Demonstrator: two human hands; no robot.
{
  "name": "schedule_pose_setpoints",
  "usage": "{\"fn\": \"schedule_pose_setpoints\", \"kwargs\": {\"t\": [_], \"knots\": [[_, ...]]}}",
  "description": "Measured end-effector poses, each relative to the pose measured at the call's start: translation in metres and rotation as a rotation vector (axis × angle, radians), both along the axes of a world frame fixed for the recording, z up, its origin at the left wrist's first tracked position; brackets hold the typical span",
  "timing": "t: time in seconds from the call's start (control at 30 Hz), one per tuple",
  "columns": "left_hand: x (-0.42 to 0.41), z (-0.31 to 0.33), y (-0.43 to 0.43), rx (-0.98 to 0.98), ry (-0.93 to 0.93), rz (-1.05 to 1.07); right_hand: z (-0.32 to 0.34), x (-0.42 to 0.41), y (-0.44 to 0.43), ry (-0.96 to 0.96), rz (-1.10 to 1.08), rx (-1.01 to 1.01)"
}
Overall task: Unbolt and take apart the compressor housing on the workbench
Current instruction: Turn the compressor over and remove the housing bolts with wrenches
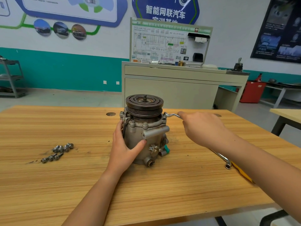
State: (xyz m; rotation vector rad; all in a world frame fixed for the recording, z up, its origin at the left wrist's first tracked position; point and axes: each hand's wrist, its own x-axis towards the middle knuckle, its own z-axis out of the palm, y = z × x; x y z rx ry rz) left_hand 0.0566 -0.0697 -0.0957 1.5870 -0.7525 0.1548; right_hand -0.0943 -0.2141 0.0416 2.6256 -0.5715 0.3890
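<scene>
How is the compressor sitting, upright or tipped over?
The compressor is upright: its pulley faces up, its base rests on the workbench; the left hand grips its side while the right hand holds a wrench.

A beige cabinet (171, 90) stands beyond the wooden desk (146, 190), a wiring-diagram board (169, 44) upright on it. Left of the cabinet: white-and-teal wall (65, 69), grey metal rack (11, 77). Right of it: red bin (252, 92), dark poster (280, 30) above.
</scene>
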Motion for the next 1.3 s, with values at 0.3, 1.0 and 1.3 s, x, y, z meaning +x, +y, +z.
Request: {"fn": "schedule_pose_setpoints", "kwargs": {"t": [0.3, 1.0, 1.3], "knots": [[-0.002, -0.001, 0.001, 0.006, 0.002, 0.014, 0.007, 0.003, 0.026, 0.254, -0.001, -0.283], [-0.004, 0.001, 0.002, 0.007, 0.016, 0.002, -0.004, 0.074, -0.054, -0.368, 0.267, 0.172], [-0.003, 0.000, 0.000, 0.003, 0.008, 0.016, 0.001, -0.013, -0.026, -0.155, 0.079, -0.049]]}}
